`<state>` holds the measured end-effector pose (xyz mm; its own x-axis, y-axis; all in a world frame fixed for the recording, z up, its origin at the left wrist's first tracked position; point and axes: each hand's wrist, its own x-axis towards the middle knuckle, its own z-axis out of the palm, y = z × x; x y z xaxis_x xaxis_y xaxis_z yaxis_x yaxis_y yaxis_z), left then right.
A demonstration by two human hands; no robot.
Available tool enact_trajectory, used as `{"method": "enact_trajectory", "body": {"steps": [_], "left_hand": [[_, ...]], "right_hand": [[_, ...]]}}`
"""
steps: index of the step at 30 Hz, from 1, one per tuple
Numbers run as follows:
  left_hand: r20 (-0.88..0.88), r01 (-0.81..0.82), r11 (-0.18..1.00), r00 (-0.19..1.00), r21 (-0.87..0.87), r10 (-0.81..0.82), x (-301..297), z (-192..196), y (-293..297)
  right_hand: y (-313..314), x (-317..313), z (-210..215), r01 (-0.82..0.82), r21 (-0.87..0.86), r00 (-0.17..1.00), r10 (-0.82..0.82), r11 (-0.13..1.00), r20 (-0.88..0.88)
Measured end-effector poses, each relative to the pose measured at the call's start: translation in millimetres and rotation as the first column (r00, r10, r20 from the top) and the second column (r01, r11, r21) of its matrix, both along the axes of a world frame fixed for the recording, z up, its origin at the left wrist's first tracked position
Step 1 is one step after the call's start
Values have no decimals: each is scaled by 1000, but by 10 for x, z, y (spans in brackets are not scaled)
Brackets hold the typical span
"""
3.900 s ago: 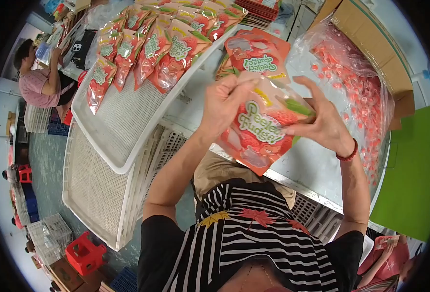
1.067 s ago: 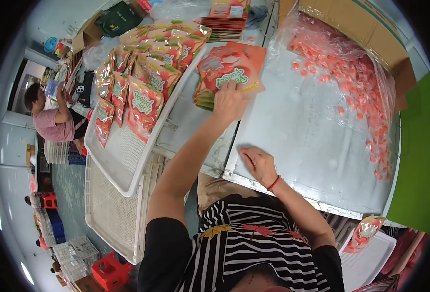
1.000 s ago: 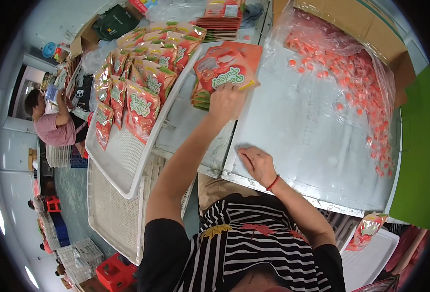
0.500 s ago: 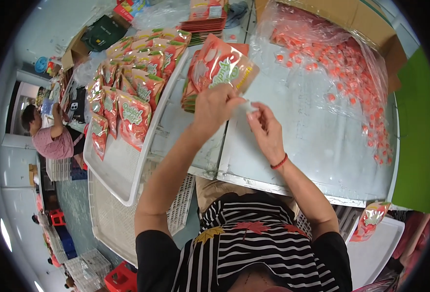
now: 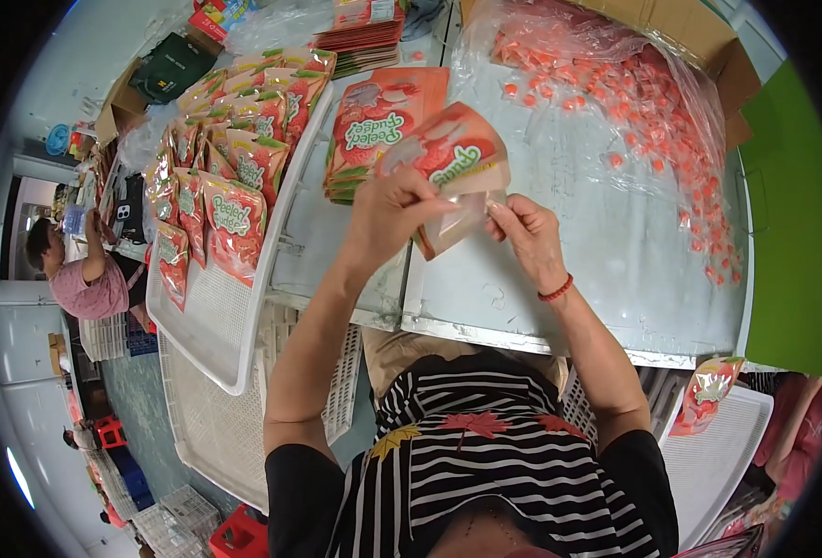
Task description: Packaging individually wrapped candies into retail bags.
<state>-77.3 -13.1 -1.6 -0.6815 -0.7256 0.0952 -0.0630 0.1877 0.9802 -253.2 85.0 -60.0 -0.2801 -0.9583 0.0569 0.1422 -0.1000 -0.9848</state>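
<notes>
A flat pink-red candy pouch [image 5: 467, 139] is held up between my two hands, tilted over the table. My left hand [image 5: 383, 219] grips its left side, thumb lying near a clear, shiny part of the bag. At the right edge, my right hand [image 5: 530, 240] pinches the pouch between thumb and fingers. A red bracelet circles the right wrist. Behind my left hand lies a stack of similar flat pouches [image 5: 374, 116] on the table. Whether the held pouch's mouth is parted, I cannot tell.
Filled pouches [image 5: 234, 219] lie in a white tray [image 5: 243, 339] on the left. Small wrapped red candies [image 5: 648, 112] spill from a plastic-lined carton [image 5: 708, 46] at the far right. More flat pouches [image 5: 360, 42] stand stacked at the back. A person in pink [image 5: 94, 288] works at far left.
The pouch has come off the top of the stack toward me and now shows more fully between my hands. My right hand has shifted slightly right. The whole view has also shifted a little.
</notes>
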Motion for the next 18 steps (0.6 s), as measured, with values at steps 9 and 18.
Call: {"method": "enact_trajectory", "body": {"steps": [9,18], "left_hand": [[305,62,508,858,-859,412,-529,-249,461],[209,65,553,957,-830,201,-739,-616,771]], "right_hand": [[100,111,149,419,-175,615,-421,891,-667],[401,-514,-322,-377,302,825,170,875,539]]}}
